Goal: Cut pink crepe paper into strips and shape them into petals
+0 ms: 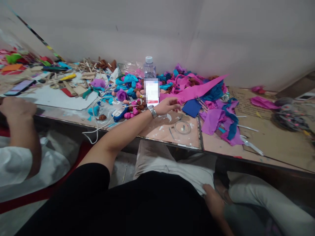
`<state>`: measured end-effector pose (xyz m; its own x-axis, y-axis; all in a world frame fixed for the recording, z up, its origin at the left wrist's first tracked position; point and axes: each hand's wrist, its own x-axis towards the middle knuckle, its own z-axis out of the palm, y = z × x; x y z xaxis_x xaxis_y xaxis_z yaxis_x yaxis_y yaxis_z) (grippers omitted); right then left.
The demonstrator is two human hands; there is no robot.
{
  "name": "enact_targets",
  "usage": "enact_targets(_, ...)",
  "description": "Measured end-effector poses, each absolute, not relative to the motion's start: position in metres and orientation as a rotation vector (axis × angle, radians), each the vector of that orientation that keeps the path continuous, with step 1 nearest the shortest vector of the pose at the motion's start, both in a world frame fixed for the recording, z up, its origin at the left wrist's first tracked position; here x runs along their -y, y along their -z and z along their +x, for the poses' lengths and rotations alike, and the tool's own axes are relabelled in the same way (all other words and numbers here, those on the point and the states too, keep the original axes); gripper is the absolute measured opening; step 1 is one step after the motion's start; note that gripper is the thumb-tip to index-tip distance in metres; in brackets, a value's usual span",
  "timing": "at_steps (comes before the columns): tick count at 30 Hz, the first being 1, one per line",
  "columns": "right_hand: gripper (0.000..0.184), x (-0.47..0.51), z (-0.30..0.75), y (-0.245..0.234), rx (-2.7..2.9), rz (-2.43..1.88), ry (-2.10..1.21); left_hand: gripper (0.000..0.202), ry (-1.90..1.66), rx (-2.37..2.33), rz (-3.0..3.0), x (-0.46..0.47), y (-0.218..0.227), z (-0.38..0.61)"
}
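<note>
My left hand (169, 105), with a metal watch (153, 111) at the wrist, reaches over the table with loosely curled, parted fingers and nothing visible in them. Behind it stands a phone (152, 91) with a lit, blurred screen. A long pink paper strip (197, 91) runs beyond the fingers; whether they touch it I cannot tell. To their right lies a dark blue flat piece (192, 108), with scissors (201, 103) partly on it. Down at my side, my right hand (213, 198) is against my light trousers (177, 164), its fingers mostly hidden.
A capped bottle (149, 68) stands behind the phone among crumpled paper flowers. A clear ring (182, 127) lies near the table edge. At left, a co-worker's hand (18, 108) rests by a white board (64, 96). Purple paper (214, 121) and cardboard (265, 131) lie at right.
</note>
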<state>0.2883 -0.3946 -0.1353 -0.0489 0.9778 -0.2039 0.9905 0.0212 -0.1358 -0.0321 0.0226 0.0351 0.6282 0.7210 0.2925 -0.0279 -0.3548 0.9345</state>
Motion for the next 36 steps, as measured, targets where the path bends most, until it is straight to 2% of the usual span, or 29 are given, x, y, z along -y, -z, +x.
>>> enact_targets(4,0.046,0.379,0.29,0.113,-2.13,2.054,0.77,0.051,-0.85,-0.566,1.797,-0.021,-0.038,-0.032)
enact_targets(7,0.03,0.353,0.292,0.069,-2.331,1.76,1.076,0.06,-0.835,-0.55,1.821,-0.021,-0.038,-0.033)
enact_targets(9,0.028,0.325,0.287,0.029,-2.473,1.7,1.159,0.067,-0.828,-0.552,1.831,-0.021,-0.038,-0.033)
enact_targets(12,0.027,0.266,0.271,-0.031,-2.815,1.679,1.082,0.07,-0.84,-0.57,1.842,-0.02,-0.039,-0.033)
enact_targets(16,0.029,0.157,0.235,-0.077,-3.186,1.796,0.685,0.071,-0.827,-0.6,1.875,-0.016,-0.041,-0.033)
enact_targets(17,0.035,0.128,0.226,-0.081,-3.24,1.819,0.638,0.071,-0.824,-0.61,1.886,-0.015,-0.041,-0.033)
enact_targets(19,0.06,0.074,0.21,-0.083,-3.318,1.821,0.52,0.068,-0.826,-0.638,1.905,-0.014,-0.04,-0.034)
enact_targets(21,0.079,0.034,0.199,-0.078,-3.41,1.633,0.522,0.065,-0.828,-0.668,1.921,-0.015,-0.039,-0.035)
enact_targets(22,0.078,0.02,0.195,-0.074,-3.458,1.505,0.578,0.064,-0.826,-0.681,1.928,-0.015,-0.038,-0.035)
enact_targets(24,0.061,0.005,0.192,-0.064,-3.548,1.306,0.633,0.062,-0.811,-0.693,1.937,-0.017,-0.037,-0.036)
enact_targets(27,0.045,0.006,0.193,-0.049,-3.637,1.314,0.679,0.058,-0.765,-0.701,1.955,-0.019,-0.035,-0.037)
enact_targets(36,0.039,0.016,0.192,-0.038,-3.595,1.595,0.507,0.035,-0.716,-0.857,2.204,-0.017,-0.038,-0.04)
